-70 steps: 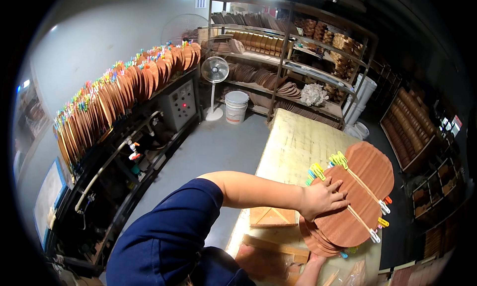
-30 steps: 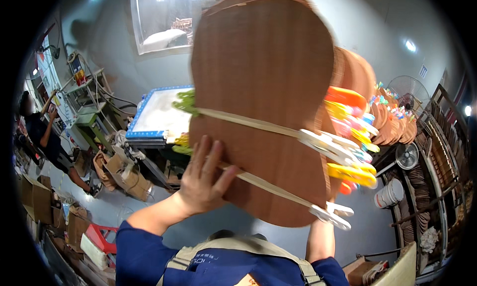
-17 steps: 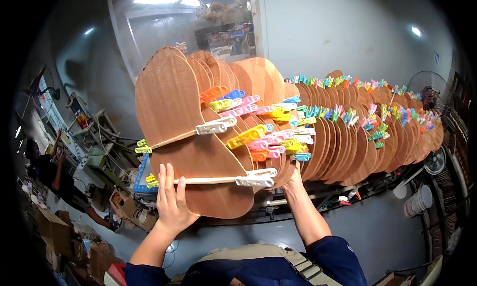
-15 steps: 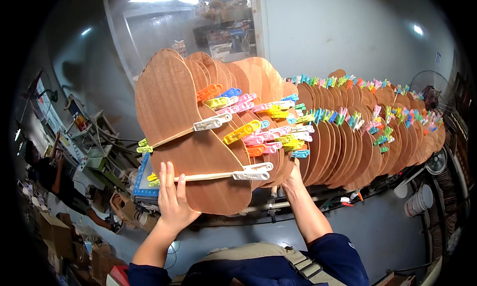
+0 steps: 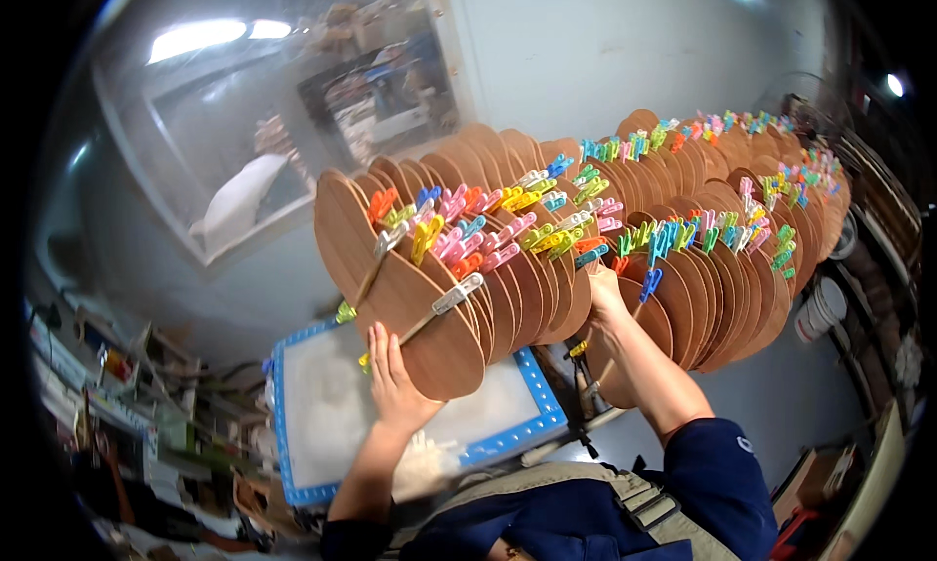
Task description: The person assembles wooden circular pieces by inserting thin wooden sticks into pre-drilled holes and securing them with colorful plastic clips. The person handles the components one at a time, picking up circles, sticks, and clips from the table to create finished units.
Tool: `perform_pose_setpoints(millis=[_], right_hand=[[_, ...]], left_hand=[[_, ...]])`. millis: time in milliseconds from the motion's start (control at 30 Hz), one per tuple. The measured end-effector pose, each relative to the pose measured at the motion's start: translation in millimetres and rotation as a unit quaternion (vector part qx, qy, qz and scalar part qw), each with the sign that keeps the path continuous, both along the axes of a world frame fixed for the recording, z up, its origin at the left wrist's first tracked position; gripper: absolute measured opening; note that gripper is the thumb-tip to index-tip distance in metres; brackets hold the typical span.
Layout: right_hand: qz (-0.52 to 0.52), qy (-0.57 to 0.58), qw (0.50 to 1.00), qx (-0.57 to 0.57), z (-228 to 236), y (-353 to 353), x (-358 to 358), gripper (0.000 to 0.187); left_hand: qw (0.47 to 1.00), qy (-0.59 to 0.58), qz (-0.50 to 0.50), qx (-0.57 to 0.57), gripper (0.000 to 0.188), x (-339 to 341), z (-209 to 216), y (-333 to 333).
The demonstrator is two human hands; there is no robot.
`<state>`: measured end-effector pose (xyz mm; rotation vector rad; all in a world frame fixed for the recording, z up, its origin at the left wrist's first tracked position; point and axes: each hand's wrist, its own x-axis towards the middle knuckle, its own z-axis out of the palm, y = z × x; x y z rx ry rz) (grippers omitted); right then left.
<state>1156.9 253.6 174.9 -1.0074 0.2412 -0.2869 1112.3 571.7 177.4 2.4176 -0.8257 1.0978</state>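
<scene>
A row of thin brown wooden panels [image 5: 441, 339], with rounded lobes, stands on edge in front of me, clamped with colourful plastic clothespins [image 5: 459, 231]. My left hand [image 5: 398, 390] lies against the face of the nearest panel, its fingers stretched out beside a thin stick. White clothespins [image 5: 457, 295] grip the sticks on that panel. At the other end of this row, my right hand [image 5: 605, 293] reaches in between it and the adjoining panels [image 5: 683, 302]; clothespins and wood hide most of its fingers. A blue clothespin [image 5: 651, 285] hangs by my right forearm.
Under the near panels lies a pale screen with a blue perforated frame [image 5: 532, 390]. More clipped panels run toward the far right, near a white bucket [image 5: 820, 309]. A clear window panel [image 5: 283, 102] stands behind. Cluttered shelves [image 5: 127, 366] and another person [image 5: 117, 483] are at left.
My view has turned. The near row of panels, with both hands on it, has shifted away to the right over the blue-framed screen, which now shows much more.
</scene>
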Motion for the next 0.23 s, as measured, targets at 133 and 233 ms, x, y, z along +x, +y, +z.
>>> perform_pose_setpoints(millis=[133,233], right_hand=[[-0.040,0.020,0.995,-0.092,1.6,-17.2,36.9,0.015],[-0.062,0.061,0.984,-0.158,11.9,-18.3,43.1,0.015]], left_hand=[[0.997,0.037,-0.050,-0.054,0.108,57.3,-25.8,-3.8],[0.986,0.078,-0.097,-0.112,0.108,87.7,-57.7,-10.0]])
